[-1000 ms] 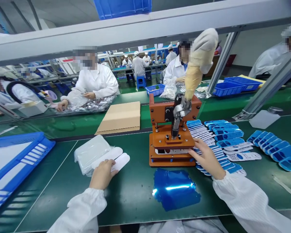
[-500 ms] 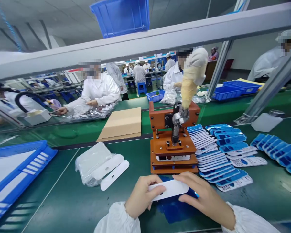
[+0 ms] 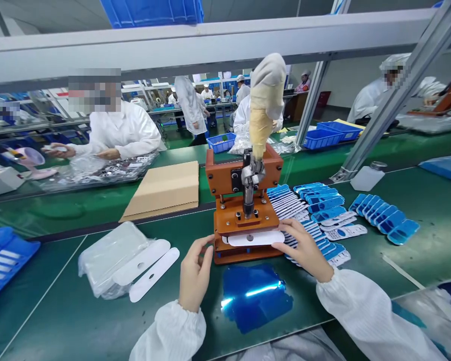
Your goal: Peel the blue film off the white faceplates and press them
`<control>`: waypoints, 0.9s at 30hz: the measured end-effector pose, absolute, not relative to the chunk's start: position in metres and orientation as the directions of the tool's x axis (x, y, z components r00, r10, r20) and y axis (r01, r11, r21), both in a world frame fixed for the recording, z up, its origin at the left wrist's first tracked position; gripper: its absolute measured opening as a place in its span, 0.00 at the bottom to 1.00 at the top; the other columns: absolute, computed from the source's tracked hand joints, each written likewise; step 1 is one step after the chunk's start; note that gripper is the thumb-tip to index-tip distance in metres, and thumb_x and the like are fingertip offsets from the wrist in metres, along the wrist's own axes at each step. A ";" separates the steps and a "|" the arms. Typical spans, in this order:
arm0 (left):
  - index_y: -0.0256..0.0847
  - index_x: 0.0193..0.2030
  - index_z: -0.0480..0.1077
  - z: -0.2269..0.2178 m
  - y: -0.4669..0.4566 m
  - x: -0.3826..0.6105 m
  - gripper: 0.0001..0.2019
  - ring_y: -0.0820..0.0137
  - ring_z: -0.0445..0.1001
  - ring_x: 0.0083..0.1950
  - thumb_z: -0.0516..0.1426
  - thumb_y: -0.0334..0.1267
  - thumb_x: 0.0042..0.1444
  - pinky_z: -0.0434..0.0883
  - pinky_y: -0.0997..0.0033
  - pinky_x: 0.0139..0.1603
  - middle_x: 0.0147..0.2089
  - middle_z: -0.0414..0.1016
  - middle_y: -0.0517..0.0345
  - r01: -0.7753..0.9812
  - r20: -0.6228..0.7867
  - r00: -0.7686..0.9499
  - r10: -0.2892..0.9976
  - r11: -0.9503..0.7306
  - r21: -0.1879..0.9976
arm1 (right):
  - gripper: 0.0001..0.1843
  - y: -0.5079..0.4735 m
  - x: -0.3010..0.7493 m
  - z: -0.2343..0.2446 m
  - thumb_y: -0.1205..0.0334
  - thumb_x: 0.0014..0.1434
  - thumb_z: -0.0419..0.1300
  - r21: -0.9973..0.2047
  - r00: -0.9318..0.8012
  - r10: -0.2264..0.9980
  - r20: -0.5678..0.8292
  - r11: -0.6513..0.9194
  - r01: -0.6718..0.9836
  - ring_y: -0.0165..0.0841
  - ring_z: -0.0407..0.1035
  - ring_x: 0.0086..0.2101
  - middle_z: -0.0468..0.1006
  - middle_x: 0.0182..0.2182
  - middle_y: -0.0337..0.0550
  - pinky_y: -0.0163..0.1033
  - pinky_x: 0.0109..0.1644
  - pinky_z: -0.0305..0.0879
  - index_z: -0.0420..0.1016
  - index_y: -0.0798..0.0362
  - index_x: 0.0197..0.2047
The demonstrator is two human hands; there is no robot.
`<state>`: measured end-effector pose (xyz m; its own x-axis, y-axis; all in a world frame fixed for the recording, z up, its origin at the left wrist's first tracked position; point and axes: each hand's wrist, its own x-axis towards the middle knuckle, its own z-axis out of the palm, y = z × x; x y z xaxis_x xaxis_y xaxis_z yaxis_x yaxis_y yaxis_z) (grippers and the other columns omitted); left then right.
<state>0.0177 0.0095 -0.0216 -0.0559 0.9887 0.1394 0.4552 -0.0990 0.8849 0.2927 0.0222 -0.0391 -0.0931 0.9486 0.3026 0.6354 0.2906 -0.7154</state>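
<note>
A long white panel (image 3: 254, 238) with rounded ends and a small hole lies level in the gap of an orange toggle press (image 3: 248, 205). My right hand (image 3: 304, 248) pinches the right end of this panel between thumb and fingers. At the press's left side is my left hand (image 3: 196, 271), its thumb and fingers apart, holding nothing. The press's upright lever (image 3: 267, 95) has a cloth-like wrapping. In front of the press a shiny blue film sheet (image 3: 255, 306) lies on the green table.
To the left, two loose white panels (image 3: 154, 275) lie beside a plastic-wrapped stack (image 3: 113, 255). Several blue-filmed panels (image 3: 319, 200) lie in rows to the right. Cardboard (image 3: 165, 188) and a white bottle (image 3: 367, 176) are farther back. A co-worker (image 3: 120, 125) sits across the bench.
The white panel has moved forward from above the blue film into the press gap. My left hand has let go of it and moved to the press's left side. The view has shifted right.
</note>
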 end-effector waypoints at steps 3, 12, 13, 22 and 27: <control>0.45 0.54 0.65 -0.031 0.013 0.023 0.17 0.67 0.71 0.47 0.49 0.44 0.60 0.70 0.71 0.38 0.55 0.68 0.52 0.489 0.176 0.008 0.984 -0.158 0.858 | 0.21 0.034 0.286 -0.042 0.46 0.56 0.58 -0.730 -0.106 0.950 0.292 0.293 0.617 0.42 0.63 0.50 0.67 0.49 0.49 0.47 0.52 0.66 0.71 0.50 0.49; 0.46 0.55 0.63 -0.041 0.013 0.028 0.16 0.69 0.71 0.45 0.47 0.44 0.62 0.71 0.70 0.40 0.56 0.66 0.51 0.513 0.209 0.020 0.978 -0.190 0.837 | 0.23 0.041 0.278 -0.041 0.45 0.57 0.57 -0.704 -0.152 0.951 0.269 0.301 0.643 0.44 0.60 0.54 0.67 0.51 0.48 0.50 0.54 0.64 0.71 0.49 0.51; 0.46 0.55 0.63 -0.041 0.013 0.028 0.16 0.68 0.71 0.46 0.47 0.43 0.62 0.71 0.70 0.41 0.56 0.66 0.51 0.518 0.218 0.024 0.976 -0.199 0.832 | 0.23 0.042 0.277 -0.041 0.45 0.57 0.57 -0.707 -0.152 0.955 0.256 0.292 0.644 0.44 0.59 0.54 0.67 0.51 0.48 0.50 0.54 0.64 0.71 0.49 0.51; 0.48 0.54 0.68 -0.052 0.014 0.023 0.17 0.64 0.69 0.54 0.46 0.40 0.62 0.71 0.64 0.52 0.56 0.67 0.53 0.774 0.400 0.161 0.902 -0.367 0.516 | 0.24 0.044 0.281 -0.042 0.47 0.58 0.57 -0.666 -0.164 0.940 0.298 0.328 0.670 0.42 0.61 0.53 0.67 0.51 0.49 0.48 0.54 0.64 0.69 0.50 0.53; 0.50 0.56 0.67 -0.059 0.015 0.024 0.18 0.63 0.69 0.56 0.48 0.39 0.61 0.71 0.64 0.53 0.58 0.66 0.55 0.777 0.436 0.154 0.887 -0.381 0.501 | 0.13 0.026 0.292 -0.052 0.53 0.62 0.54 -0.442 -0.229 0.855 0.466 0.449 0.777 0.44 0.55 0.58 0.67 0.54 0.46 0.53 0.59 0.56 0.76 0.46 0.45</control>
<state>0.0237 0.0152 -0.0594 0.1539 0.8865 0.4363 0.7768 -0.3814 0.5011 0.2922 0.0260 -0.0515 -0.2294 0.8547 0.4657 0.7767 0.4491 -0.4416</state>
